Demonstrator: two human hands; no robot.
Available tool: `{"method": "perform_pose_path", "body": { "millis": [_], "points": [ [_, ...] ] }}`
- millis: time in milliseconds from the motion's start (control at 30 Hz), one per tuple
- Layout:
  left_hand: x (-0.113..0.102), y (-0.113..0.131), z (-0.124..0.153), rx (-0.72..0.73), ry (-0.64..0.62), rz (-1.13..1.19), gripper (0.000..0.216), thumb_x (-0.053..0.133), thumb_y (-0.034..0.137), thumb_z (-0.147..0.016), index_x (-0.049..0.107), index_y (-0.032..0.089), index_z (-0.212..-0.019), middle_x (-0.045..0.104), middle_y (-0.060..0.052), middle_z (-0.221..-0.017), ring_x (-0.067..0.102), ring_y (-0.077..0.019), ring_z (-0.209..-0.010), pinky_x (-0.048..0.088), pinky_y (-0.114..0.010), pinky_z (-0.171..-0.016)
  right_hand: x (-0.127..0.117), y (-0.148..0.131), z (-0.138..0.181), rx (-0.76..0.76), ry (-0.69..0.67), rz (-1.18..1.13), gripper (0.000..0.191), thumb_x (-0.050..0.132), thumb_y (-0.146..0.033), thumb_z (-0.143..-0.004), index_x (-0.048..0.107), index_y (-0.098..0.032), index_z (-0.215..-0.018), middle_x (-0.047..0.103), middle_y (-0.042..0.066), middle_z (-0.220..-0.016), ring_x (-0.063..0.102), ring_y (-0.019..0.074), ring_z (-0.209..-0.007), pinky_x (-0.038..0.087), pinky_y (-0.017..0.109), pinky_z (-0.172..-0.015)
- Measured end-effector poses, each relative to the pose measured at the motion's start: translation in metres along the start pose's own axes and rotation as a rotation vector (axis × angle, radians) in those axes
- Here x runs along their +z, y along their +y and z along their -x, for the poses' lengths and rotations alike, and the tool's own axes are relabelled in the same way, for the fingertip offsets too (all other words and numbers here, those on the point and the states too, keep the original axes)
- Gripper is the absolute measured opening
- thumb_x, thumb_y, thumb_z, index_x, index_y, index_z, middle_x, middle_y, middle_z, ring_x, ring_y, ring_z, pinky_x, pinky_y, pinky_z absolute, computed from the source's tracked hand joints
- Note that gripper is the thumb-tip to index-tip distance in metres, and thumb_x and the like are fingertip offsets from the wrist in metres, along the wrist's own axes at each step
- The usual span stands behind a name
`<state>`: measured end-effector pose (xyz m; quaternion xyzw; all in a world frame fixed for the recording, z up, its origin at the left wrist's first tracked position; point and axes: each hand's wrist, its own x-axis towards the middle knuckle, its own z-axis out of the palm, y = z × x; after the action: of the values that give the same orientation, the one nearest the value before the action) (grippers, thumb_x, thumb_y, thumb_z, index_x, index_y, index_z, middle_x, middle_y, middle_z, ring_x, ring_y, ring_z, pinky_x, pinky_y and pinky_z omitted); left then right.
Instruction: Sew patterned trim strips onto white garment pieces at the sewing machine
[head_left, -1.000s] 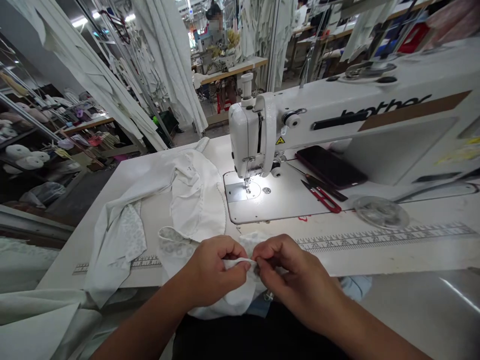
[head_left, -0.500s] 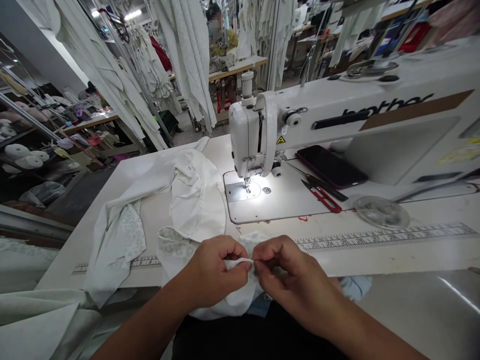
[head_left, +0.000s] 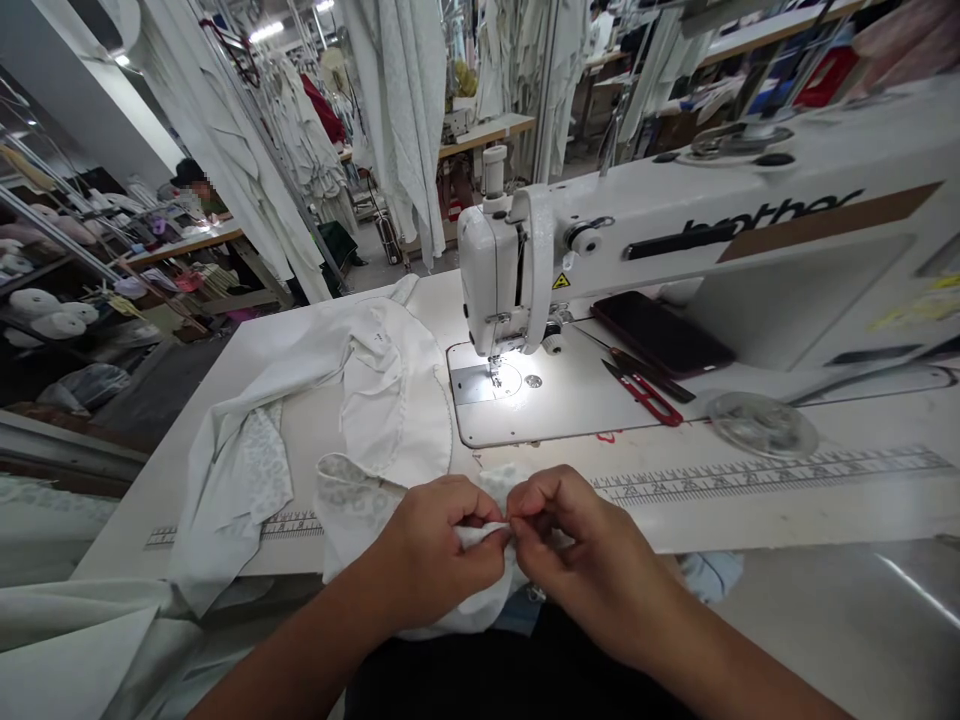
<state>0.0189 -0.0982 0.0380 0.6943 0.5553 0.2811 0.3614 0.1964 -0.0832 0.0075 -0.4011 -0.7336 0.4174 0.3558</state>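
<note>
My left hand point(head_left: 435, 545) and my right hand point(head_left: 577, 545) meet at the table's front edge, both pinching a folded edge of a white fabric piece point(head_left: 352, 505). The fingertips nearly touch over the fold. The cloth drapes off the table towards my lap. A larger white garment point(head_left: 375, 390) lies spread on the table to the left of the white sewing machine point(head_left: 675, 240), whose lit needle plate point(head_left: 487, 382) is just beyond my hands.
Red thread snips point(head_left: 649, 395) and a dark phone point(head_left: 660, 333) lie on the machine bed. A clear round lid point(head_left: 761, 425) sits to the right, above a printed ruler point(head_left: 765, 473). White garments hang behind; a person sits at a far table on the left.
My hands have drawn closer together on the fold, and the short strip of fabric edge that showed between them is now bunched under the fingertips.
</note>
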Motion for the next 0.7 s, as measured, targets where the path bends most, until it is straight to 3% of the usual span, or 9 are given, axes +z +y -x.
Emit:
{"method": "perform_pose_path", "body": {
  "millis": [233, 467, 700],
  "points": [
    [-0.0029, -0.0025, -0.0002, -0.088, -0.03, 0.061, 0.003, 0.06, 0.019, -0.075, 0.061, 0.018, -0.073, 0.058, 0.002, -0.069, 0.052, -0.0115, -0.065, 0.04, -0.022, -0.059, -0.0011, 0.0029, 0.0016, 0.052, -0.056, -0.169, 0.014, 0.048, -0.022, -0.09, 0.042, -0.026, -0.102, 0.064, 0.001, -0.088, 0.062, 0.0125, -0.069, 0.05, 0.023, -0.055],
    [-0.0019, -0.0016, 0.0015, -0.052, 0.002, 0.033, 0.002, 0.062, 0.017, -0.074, 0.062, 0.018, -0.071, 0.058, 0.002, -0.068, 0.051, -0.011, -0.064, 0.038, -0.022, -0.058, -0.0005, -0.0036, 0.0023, 0.112, -0.034, -0.074, 0.013, 0.05, -0.019, -0.084, 0.041, -0.026, -0.092, 0.063, -0.003, -0.072, 0.057, 0.0121, -0.055, 0.042, 0.022, -0.046],
    [-0.0057, -0.0049, -0.0016, -0.129, -0.012, 0.065, 0.006, 0.06, 0.022, -0.079, 0.065, 0.019, -0.079, 0.061, 0.001, -0.074, 0.054, -0.0126, -0.07, 0.042, -0.023, -0.064, -0.0035, 0.0005, 0.0008, 0.132, -0.059, -0.153, 0.013, 0.05, -0.022, -0.086, 0.043, -0.025, -0.096, 0.067, 0.001, -0.085, 0.065, 0.0147, -0.067, 0.05, 0.026, -0.054]
  ]
}}
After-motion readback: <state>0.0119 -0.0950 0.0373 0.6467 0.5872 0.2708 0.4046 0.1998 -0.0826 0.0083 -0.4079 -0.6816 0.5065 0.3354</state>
